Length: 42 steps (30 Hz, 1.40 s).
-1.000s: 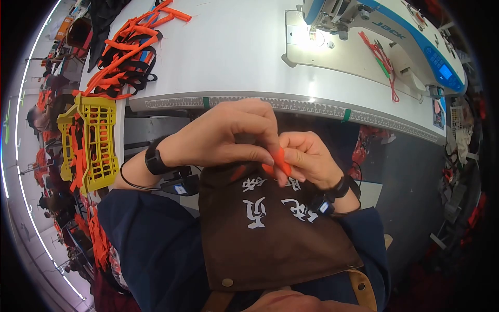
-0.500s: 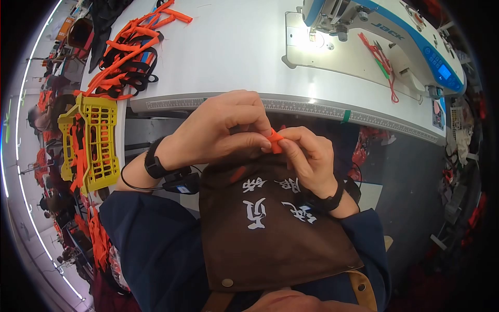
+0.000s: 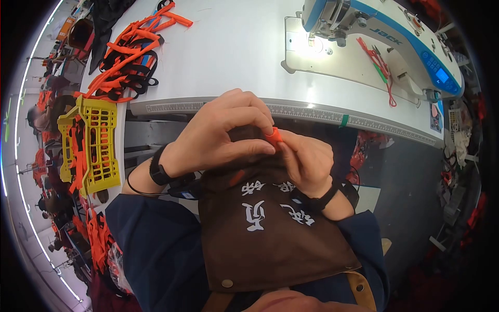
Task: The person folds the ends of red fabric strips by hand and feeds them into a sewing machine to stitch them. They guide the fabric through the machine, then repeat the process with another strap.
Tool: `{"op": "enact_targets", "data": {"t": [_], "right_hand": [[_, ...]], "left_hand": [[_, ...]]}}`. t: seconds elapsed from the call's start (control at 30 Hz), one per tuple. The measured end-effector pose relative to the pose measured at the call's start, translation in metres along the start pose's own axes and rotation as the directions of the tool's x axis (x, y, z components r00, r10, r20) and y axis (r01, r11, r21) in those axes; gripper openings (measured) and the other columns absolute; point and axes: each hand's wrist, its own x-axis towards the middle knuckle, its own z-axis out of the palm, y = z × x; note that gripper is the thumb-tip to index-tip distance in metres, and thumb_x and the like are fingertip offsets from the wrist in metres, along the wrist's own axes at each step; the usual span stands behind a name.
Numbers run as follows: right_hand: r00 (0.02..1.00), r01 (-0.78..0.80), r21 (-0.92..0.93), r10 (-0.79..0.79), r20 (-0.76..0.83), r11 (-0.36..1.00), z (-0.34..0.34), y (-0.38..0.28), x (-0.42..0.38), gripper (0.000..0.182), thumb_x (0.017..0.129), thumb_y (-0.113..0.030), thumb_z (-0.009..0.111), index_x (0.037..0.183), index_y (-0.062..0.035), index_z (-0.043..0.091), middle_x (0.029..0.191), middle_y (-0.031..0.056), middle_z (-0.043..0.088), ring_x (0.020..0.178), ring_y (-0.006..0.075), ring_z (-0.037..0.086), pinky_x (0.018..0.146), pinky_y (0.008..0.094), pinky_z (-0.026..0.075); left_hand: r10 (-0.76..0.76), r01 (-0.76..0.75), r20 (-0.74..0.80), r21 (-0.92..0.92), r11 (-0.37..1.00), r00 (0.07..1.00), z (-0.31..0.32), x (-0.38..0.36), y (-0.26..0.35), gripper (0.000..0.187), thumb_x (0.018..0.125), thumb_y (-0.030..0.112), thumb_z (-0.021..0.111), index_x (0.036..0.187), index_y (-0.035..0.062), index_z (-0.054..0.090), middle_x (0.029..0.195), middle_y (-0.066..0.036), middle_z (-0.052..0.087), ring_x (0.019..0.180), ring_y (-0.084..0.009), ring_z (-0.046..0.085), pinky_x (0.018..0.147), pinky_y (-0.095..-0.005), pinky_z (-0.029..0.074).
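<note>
A small orange fabric piece (image 3: 273, 137), folded or rolled like a tube, is held above the brown apron (image 3: 280, 255) at chest height. My right hand (image 3: 309, 158) pinches its right end between thumb and bent fingers. Around its left end curls my left hand (image 3: 223, 127), the index fingertip on the fabric and the thumb just below it. Part of the fabric is hidden behind the fingers. Both hands are just in front of the table's ruler edge (image 3: 306, 113).
A sewing machine (image 3: 387, 34) with its lamp lit stands at the right back of the white table (image 3: 223, 57). Scissors with red cord (image 3: 382, 65) lie beside it. Orange and black straps (image 3: 130, 57) are heaped at the left. A yellow basket (image 3: 101, 145) holds more orange strips.
My left thumb has shifted down, widening the gap to the index finger. The orange piece has turned slightly, and my right fingers have closed further over its end.
</note>
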Motion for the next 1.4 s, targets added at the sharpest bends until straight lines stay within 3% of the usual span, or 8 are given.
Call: {"op": "enact_targets", "data": {"t": [0.13, 0.23, 0.43, 0.53, 0.67, 1.07, 1.27, 1.4], "right_hand": [[0.996, 0.082, -0.164, -0.076, 0.043, 0.983, 0.001, -0.003, -0.001, 0.032, 0.087, 0.001, 0.083, 0.119, 0.0019, 0.076, 0.085, 0.0086, 0.076, 0.061, 0.0201, 0.069, 0.056, 0.0319, 0.054], [0.995, 0.085, -0.107, -0.09, -0.04, 0.991, 0.009, 0.0, 0.001, 0.032, 0.087, 0.0, 0.083, 0.118, 0.001, 0.077, 0.083, 0.0074, 0.075, 0.058, 0.0194, 0.066, 0.054, 0.0306, 0.052], [0.976, -0.217, 0.099, 0.215, 0.028, 0.971, 0.004, -0.011, 0.001, 0.023, 0.09, -0.002, 0.084, 0.112, -0.0025, 0.079, 0.082, 0.0049, 0.076, 0.054, 0.011, 0.062, 0.051, 0.0265, 0.048], [0.834, -0.549, 0.337, 0.529, 0.16, 0.765, -0.001, -0.017, -0.002, 0.017, 0.095, -0.001, 0.08, 0.112, -0.002, 0.08, 0.083, 0.0034, 0.077, 0.054, 0.0049, 0.06, 0.051, 0.0244, 0.046], [0.799, -0.6, 0.431, 0.533, 0.278, 0.674, -0.005, -0.019, 0.002, 0.014, 0.102, -0.005, 0.075, 0.115, -0.002, 0.08, 0.088, 0.0032, 0.08, 0.057, 0.0034, 0.062, 0.051, 0.0216, 0.046], [0.753, -0.657, 0.487, 0.534, 0.384, 0.576, -0.012, -0.017, 0.002, 0.014, 0.105, -0.007, 0.072, 0.116, -0.0019, 0.079, 0.091, 0.0044, 0.081, 0.057, 0.003, 0.063, 0.05, 0.0193, 0.046], [0.775, -0.617, 0.539, 0.561, 0.29, 0.573, -0.011, -0.017, 0.005, 0.014, 0.105, -0.005, 0.072, 0.117, -0.0001, 0.078, 0.096, 0.0061, 0.082, 0.062, 0.0019, 0.064, 0.051, 0.0175, 0.047], [0.782, -0.602, 0.556, 0.563, 0.265, 0.574, -0.008, -0.011, 0.002, 0.016, 0.103, -0.003, 0.074, 0.118, 0.0002, 0.078, 0.096, 0.0042, 0.081, 0.061, 0.0005, 0.061, 0.05, 0.0174, 0.042]], "left_hand": [[-0.052, 0.06, -0.074, 0.097, 0.994, 0.996, 0.009, -0.004, 0.003, 0.022, 0.085, 0.017, 0.09, 0.096, 0.0077, 0.074, 0.109, -0.005, 0.074, 0.098, -0.0231, 0.066, 0.087, -0.0353, 0.052], [-0.024, 0.033, -0.062, 0.163, 0.986, 0.998, 0.011, -0.006, 0.005, 0.02, 0.087, 0.016, 0.088, 0.096, 0.0076, 0.072, 0.11, -0.005, 0.074, 0.099, -0.0243, 0.065, 0.086, -0.0361, 0.051], [0.085, -0.085, 0.016, 0.361, 0.929, 0.996, 0.003, -0.004, 0.014, 0.018, 0.088, 0.018, 0.085, 0.098, 0.01, 0.072, 0.112, -0.003, 0.073, 0.098, -0.0248, 0.065, 0.085, -0.037, 0.049], [0.108, -0.127, 0.074, 0.356, 0.926, 0.991, -0.003, -0.002, 0.013, 0.019, 0.088, 0.019, 0.085, 0.1, 0.0118, 0.072, 0.112, -0.001, 0.073, 0.098, -0.0241, 0.065, 0.085, -0.037, 0.048], [0.127, -0.182, 0.166, 0.381, 0.907, 0.978, -0.011, -0.001, 0.003, 0.02, 0.087, 0.02, 0.085, 0.101, 0.0138, 0.072, 0.109, 0.002, 0.072, 0.098, -0.0236, 0.064, 0.084, -0.0374, 0.048], [0.097, -0.137, 0.225, 0.166, 0.977, 0.969, -0.018, 0.005, -0.002, 0.023, 0.086, 0.019, 0.087, 0.1, 0.012, 0.07, 0.103, -0.001, 0.071, 0.093, -0.0251, 0.066, 0.082, -0.0366, 0.049], [-0.161, 0.156, -0.023, -0.135, 0.978, 0.987, 0.007, -0.004, 0.004, 0.032, 0.085, 0.011, 0.091, 0.112, 0.0075, 0.075, 0.104, -0.003, 0.076, 0.093, -0.015, 0.07, 0.08, -0.0283, 0.049], [-0.166, 0.14, -0.144, -0.175, 0.975, 0.976, 0.023, -0.013, -0.005, 0.03, 0.091, 0.011, 0.087, 0.118, 0.0073, 0.075, 0.109, -0.004, 0.078, 0.094, -0.0147, 0.074, 0.08, -0.029, 0.051]]}}
